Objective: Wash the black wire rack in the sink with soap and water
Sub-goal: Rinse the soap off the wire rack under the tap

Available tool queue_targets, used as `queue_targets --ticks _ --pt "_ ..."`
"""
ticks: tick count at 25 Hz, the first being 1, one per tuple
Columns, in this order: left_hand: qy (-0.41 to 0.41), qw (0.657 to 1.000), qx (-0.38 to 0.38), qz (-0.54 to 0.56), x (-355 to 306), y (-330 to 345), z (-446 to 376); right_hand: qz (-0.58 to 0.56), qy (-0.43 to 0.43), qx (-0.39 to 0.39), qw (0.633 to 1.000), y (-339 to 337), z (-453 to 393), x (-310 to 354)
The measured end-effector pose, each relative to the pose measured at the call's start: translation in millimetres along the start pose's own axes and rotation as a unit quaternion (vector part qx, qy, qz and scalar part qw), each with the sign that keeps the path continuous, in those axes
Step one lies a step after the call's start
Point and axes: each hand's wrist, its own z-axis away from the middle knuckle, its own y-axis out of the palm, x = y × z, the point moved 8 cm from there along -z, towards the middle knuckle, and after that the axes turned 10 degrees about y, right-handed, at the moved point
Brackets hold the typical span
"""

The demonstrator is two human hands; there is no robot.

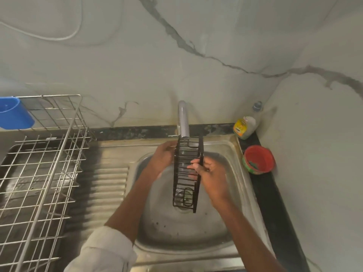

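Steel wire of a dish drainer (39,173) fills the left side, with a blue cup (13,112) hanging at its far corner, and next to it comes the ribbed draining board of the sink (110,185). Over the basin, the left hand (163,160) touches the far left side of the black wire rack (186,173); its fingers are mostly hidden behind the wires, so it is not possible to say if they grip or only support. The rack is held upright on its end, directly under the tap (183,118), above the drain. The right hand (208,173) holds the rack's right edge, with fingers curled around the wires. Whether water runs from the tap is not clear, and no foam is visible on the rack, so the washing seems to be at an early or rinsing stage. At the right, a soap bottle (243,128) and a red bowl (259,160) stand on the dark counter.
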Motion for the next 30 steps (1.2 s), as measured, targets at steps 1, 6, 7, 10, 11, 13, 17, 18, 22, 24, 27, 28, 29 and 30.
queue_targets --ticks 1,6,7,10,11,13,17,18,22,24,27,28,29,30 --pt "0.001 0.999 -0.001 0.041 -6.9 4.4 12.5 -0.011 0.003 -0.021 1.000 4.3 -0.6 -2.5" --pt "0.042 0.996 0.074 0.003 -36.2 18.2 58.7 0.205 -0.117 -0.079 0.969 24.1 26.3 -9.3" --pt "0.054 0.995 0.069 -0.046 -34.6 15.8 60.5 0.231 -0.143 -0.069 0.960 32.0 31.5 -12.9" --pt "0.074 0.989 0.036 -0.119 -25.1 3.8 57.1 0.275 -0.122 0.025 0.953 48.5 33.9 -24.5" --pt "0.085 0.986 0.043 -0.136 -24.1 -0.2 57.7 0.292 -0.116 0.053 0.948 47.6 33.2 -24.2" --pt "0.099 0.980 0.059 -0.165 -25.0 -9.4 62.2 0.330 -0.124 0.014 0.936 25.4 28.8 -10.8" --pt "0.103 0.972 0.084 -0.194 -21.3 -36.4 70.1 0.400 -0.065 -0.124 0.906 -23.5 -8.5 13.9" --pt "0.106 0.973 0.085 -0.188 -20.0 -43.4 70.1 0.409 -0.054 -0.082 0.907 -14.4 -22.1 14.5" --pt "0.134 0.971 0.096 -0.173 -21.3 -56.7 68.9 0.359 -0.036 0.113 0.926 32.7 -45.3 21.1" --pt "0.138 0.971 0.102 -0.169 -21.3 -56.0 64.5 0.338 -0.030 0.123 0.932 33.9 -52.7 24.1" --pt "0.123 0.973 0.132 -0.147 -19.6 -44.1 56.2 0.307 -0.061 0.055 0.948 14.8 -56.6 27.6" --pt "0.126 0.972 0.138 -0.142 -18.1 -38.1 52.7 0.292 -0.064 0.014 0.954 3.5 -56.4 27.1" --pt "0.128 0.971 0.138 -0.148 -15.4 -30.9 48.2 0.270 -0.063 -0.024 0.960 -10.3 -55.2 25.0" --pt "0.136 0.970 0.137 -0.146 -13.5 -21.9 43.3 0.240 -0.055 -0.055 0.968 -24.3 -52.8 22.0"
